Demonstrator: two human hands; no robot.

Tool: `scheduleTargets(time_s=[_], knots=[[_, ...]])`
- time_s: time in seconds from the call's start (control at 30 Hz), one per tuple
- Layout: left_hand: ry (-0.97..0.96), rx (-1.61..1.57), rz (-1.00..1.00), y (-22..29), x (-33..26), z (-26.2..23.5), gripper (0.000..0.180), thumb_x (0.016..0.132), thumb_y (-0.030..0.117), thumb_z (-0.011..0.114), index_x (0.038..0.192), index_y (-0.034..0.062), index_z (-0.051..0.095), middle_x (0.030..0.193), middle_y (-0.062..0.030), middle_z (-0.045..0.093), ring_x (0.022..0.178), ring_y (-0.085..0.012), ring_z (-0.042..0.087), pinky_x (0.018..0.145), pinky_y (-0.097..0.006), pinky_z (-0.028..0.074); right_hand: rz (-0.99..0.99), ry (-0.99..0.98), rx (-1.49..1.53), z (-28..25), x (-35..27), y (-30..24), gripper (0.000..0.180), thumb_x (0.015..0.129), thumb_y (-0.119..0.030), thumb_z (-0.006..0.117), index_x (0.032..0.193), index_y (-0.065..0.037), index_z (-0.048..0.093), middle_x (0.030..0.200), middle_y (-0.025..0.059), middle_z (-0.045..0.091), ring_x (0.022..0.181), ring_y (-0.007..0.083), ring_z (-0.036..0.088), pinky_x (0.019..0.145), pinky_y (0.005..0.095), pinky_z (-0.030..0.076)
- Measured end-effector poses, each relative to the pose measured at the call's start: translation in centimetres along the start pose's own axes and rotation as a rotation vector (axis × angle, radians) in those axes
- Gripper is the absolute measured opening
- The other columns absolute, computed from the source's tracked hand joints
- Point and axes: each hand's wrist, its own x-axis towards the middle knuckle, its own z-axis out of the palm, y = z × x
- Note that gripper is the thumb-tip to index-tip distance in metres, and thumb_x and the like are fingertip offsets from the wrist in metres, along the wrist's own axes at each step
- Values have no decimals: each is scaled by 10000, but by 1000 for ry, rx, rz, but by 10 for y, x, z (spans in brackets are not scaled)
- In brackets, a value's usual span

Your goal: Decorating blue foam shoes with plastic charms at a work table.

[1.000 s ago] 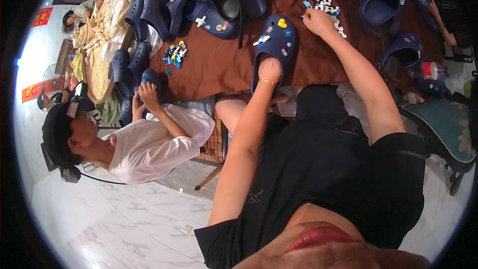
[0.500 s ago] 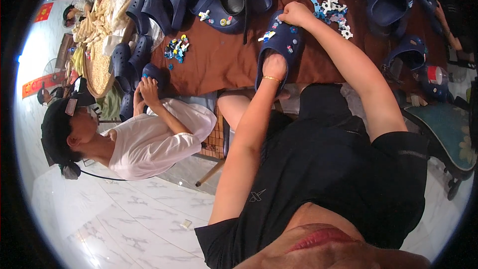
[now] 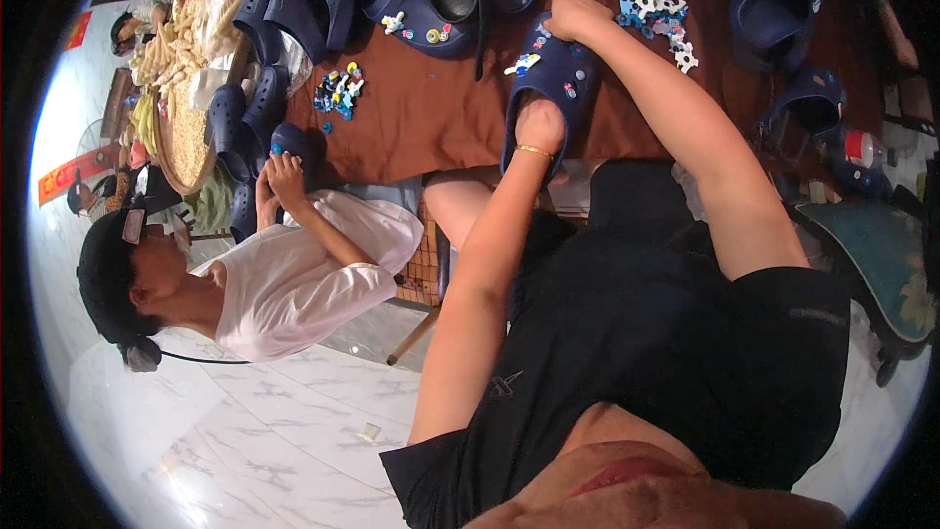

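Observation:
A navy clog lies on the brown cloth, its toe pointing away from me and its upper dotted with small colourful charms. My left hand reaches into its foot opening, so those fingers are hidden inside. At the toe end, my right hand is closed, with fingertips curled against the clog's upper. Whatever the fingertips pinch there is covered by the hand. Right of that hand lies a pile of white and blue charms.
A co-worker in a white shirt sits at my left, both hands on another navy clog. Between us lies a smaller charm heap. More charm-covered clogs stand at the back, others on the right, near a bottle.
The whole view has shifted slightly. Both my hands stay at the same clog, the right one still closed at its toe. The co-worker's hands have barely moved.

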Motion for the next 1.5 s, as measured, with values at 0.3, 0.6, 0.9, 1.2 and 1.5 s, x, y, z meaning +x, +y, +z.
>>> scheduleTargets(time_s=[0.3,0.6,0.9,1.2,1.5], knots=[[-104,71,-26,3,1,-2,227,724,103,415,675,-19,601,784,-234,590,748,-367,580,695,-430,462,-349,325,576,49,-11,74,279,727,-256,581,874,-19,585,782,160,606,743,269,599,663,336,456],[-71,178,61,-6,6,-3,144,685,109,513,678,8,615,778,-209,599,737,-348,590,685,-412,481,-300,337,710,74,-88,105,190,775,-202,541,828,-21,569,770,113,603,729,244,583,664,331,443],[-156,143,58,9,27,-12,135,647,72,550,724,-28,597,810,-240,581,780,-367,570,720,-412,461,-599,787,613,42,-43,59,356,773,-240,563,1051,-24,513,1082,146,501,1032,302,458,885,356,356],[-135,132,-19,29,31,-18,227,725,175,492,688,-10,618,759,-235,597,725,-360,594,701,-431,473,-573,674,305,59,-12,29,438,790,-393,505,1089,-76,543,1213,112,462,1188,283,346,994,430,207],[-243,107,-11,11,41,-6,189,695,102,506,798,-17,610,872,-246,584,830,-374,566,745,-420,453,-616,666,758,55,-48,61,407,765,-231,571,1118,-47,489,1152,141,477,1117,296,402,949,377,297]])
